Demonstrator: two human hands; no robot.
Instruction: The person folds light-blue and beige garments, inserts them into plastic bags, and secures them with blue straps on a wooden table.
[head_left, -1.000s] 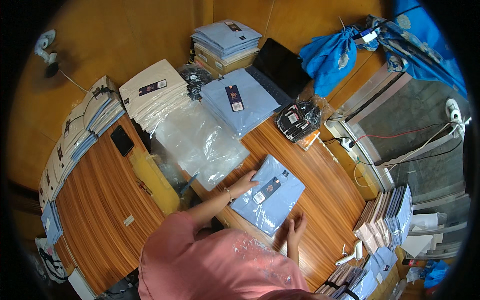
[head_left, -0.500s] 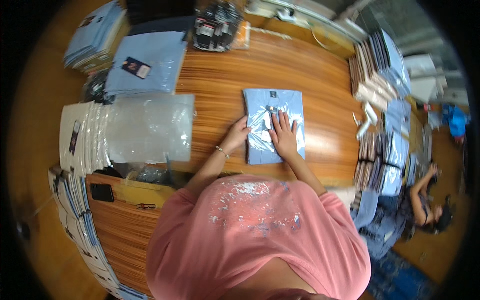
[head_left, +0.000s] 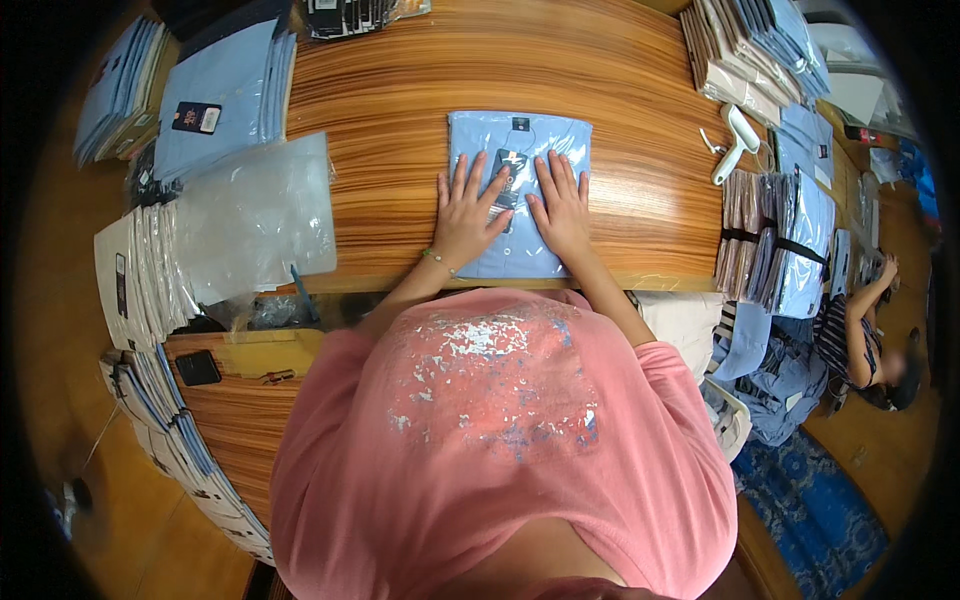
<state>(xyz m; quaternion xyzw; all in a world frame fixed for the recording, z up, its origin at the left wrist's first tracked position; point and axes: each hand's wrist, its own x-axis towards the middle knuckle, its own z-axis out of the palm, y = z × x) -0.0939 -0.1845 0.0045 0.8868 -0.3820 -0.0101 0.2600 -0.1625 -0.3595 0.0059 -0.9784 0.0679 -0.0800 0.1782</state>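
A folded light-blue shirt [head_left: 525,255] in a clear plastic bag lies flat on the wooden table in front of me. Its dark hang tag [head_left: 509,172] shows through the plastic, between my hands. My left hand [head_left: 468,222] rests on the shirt's left side, fingers spread and pointing away from me. On the right side, my right hand [head_left: 562,212] lies flat with its fingers stretched out. Neither hand grips anything; both palms touch the bag.
To the left are a pile of clear plastic bags [head_left: 260,225], blue shirts [head_left: 225,85] and white shirts [head_left: 112,285]. A phone [head_left: 199,368] lies nearer me. At the right are a white lint roller [head_left: 738,145] and bundled garments [head_left: 800,245]. Another person [head_left: 855,330] sits beyond.
My left hand has moved from the shirt's left edge onto its top. The right hand has shifted toward the right side, uncovering the tag. The view has also shifted.
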